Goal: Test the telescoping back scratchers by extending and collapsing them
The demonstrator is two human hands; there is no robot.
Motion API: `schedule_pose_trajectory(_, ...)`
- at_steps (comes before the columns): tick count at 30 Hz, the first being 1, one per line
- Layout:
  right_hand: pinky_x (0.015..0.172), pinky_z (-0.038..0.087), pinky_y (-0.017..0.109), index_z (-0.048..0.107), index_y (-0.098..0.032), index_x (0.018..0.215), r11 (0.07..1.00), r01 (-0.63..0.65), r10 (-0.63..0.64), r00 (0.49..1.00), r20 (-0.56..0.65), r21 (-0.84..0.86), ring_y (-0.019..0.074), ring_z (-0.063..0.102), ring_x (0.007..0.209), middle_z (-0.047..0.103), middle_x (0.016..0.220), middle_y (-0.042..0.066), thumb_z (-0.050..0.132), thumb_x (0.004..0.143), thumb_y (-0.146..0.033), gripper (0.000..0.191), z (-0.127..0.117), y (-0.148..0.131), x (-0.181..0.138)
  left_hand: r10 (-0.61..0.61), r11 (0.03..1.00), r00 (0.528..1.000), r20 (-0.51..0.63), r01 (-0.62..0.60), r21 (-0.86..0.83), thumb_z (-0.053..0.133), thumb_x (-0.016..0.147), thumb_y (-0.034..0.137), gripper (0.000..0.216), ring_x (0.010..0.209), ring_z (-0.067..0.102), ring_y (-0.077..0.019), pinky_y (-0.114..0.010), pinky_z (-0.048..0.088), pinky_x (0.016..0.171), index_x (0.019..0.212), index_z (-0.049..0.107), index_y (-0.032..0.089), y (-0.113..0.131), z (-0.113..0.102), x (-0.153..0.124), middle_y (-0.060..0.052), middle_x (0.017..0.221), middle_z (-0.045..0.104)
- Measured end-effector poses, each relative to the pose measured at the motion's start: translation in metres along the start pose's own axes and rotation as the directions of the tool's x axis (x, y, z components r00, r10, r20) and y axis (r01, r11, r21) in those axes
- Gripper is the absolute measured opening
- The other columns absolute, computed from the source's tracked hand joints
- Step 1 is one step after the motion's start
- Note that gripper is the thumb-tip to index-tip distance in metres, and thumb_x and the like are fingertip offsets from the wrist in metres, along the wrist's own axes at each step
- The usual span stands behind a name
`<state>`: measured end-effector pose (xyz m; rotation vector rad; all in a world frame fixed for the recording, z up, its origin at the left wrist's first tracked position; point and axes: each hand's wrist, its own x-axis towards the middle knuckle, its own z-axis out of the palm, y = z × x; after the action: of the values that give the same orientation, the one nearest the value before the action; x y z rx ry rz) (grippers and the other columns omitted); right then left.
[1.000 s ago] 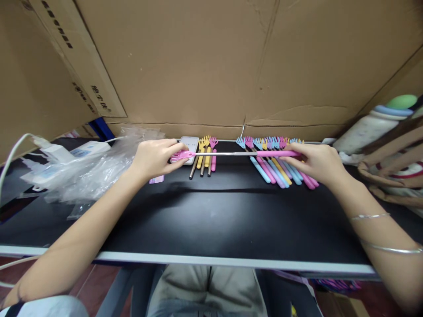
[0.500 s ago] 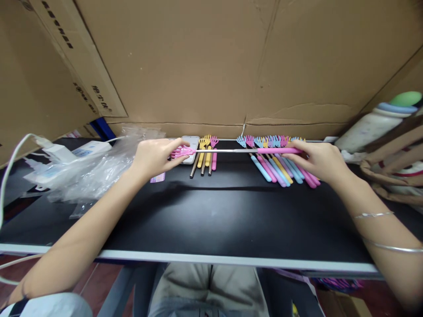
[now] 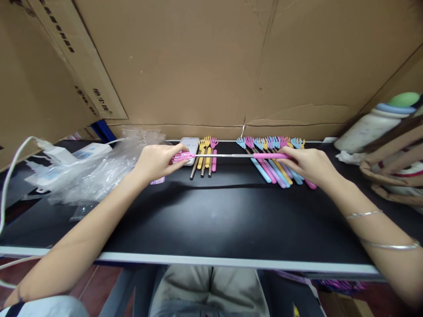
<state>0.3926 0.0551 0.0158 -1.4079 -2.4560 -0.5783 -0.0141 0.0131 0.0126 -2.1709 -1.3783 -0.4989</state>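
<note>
A pink telescopic back scratcher [image 3: 269, 156] is held level above the black table by both hands, its metal rod drawn out between them. My left hand [image 3: 157, 163] pinches the pink hand-shaped head. Around the end of the pink handle, my right hand [image 3: 309, 165] is closed. Beyond the rod, a row of blue, pink, purple and yellow back scratchers [image 3: 272, 169] lies at the right. A smaller group of yellow and pink back scratchers [image 3: 207, 156] lies left of it, beside a phone [image 3: 191, 143] partly covered by the left hand.
Clear plastic bags [image 3: 109, 171] lie at the left over a white power strip [image 3: 49, 174] with cables. At the right a white bottle [image 3: 373, 127] leans beside a brown bag [image 3: 390, 167]. Cardboard [image 3: 198, 66] walls the table's back. The table's pale front edge [image 3: 231, 260] runs near my lap.
My right hand has moved left with the handle, and the rod between the hands looks shorter. The back scratcher sits slightly lower in view. The groups on the table stay in place.
</note>
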Motion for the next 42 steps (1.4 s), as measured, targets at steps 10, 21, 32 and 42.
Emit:
schedule_pose_trajectory(10, 0.05, 0.02, 0.025, 0.062, -0.022, 0.079, 0.982, 0.161, -0.17, 0.98, -0.101, -0.095, 0.0136, 0.05, 0.049, 0.062, 0.062, 0.002, 0.027, 0.094, -0.053, 0.049, 0.007, -0.014, -0.002, 0.019, 0.997, 0.994, -0.104, -0.027, -0.078, 0.043, 0.092, 0.053, 0.035, 0.067, 0.064, -0.0173, -0.024, 0.031, 0.052, 0.095, 0.064, 0.024, 0.006, 0.002, -0.001, -0.001, 0.075, 0.07)
schedule_pose_trajectory(21, 0.051, 0.023, 0.024, 0.066, -0.021, 0.082, 0.952, 0.265, -0.29, 0.941, -0.174, -0.152, 0.0109, 0.049, 0.048, 0.061, 0.056, 0.0, 0.028, 0.096, -0.051, 0.051, 0.0, -0.04, -0.001, 0.044, 0.979, 0.981, -0.187, -0.08, -0.19, 0.048, 0.092, 0.045, 0.028, 0.064, 0.063, -0.0145, -0.024, 0.03, 0.051, 0.09, 0.063, 0.022, 0.051, -0.004, -0.003, 0.0, 0.073, 0.069)
schedule_pose_trajectory(32, 0.06, 0.034, 0.024, 0.067, -0.022, 0.092, 0.977, 0.207, -0.214, 0.951, -0.225, -0.056, 0.0139, 0.062, 0.067, 0.07, 0.076, 0.002, 0.037, 0.094, -0.047, 0.039, -0.009, -0.045, 0.0, 0.017, 0.992, 0.979, -0.205, -0.041, -0.116, 0.049, 0.091, 0.049, 0.032, 0.068, 0.06, -0.0161, -0.025, 0.034, 0.055, 0.104, 0.064, 0.025, 0.049, -0.005, 0.0, -0.001, 0.073, 0.066)
schedule_pose_trajectory(42, 0.055, 0.031, 0.023, 0.066, -0.023, 0.104, 0.922, 0.387, -0.383, 0.896, -0.224, -0.027, 0.0092, 0.058, 0.055, 0.069, 0.071, -0.001, 0.042, 0.094, -0.036, 0.029, 0.003, -0.075, 0.0, 0.132, 0.985, 0.986, -0.104, -0.142, -0.098, 0.049, 0.089, 0.054, 0.041, 0.066, 0.057, -0.0161, -0.025, 0.035, 0.054, 0.117, 0.06, 0.026, 0.058, 0.006, -0.002, -0.003, 0.075, 0.062)
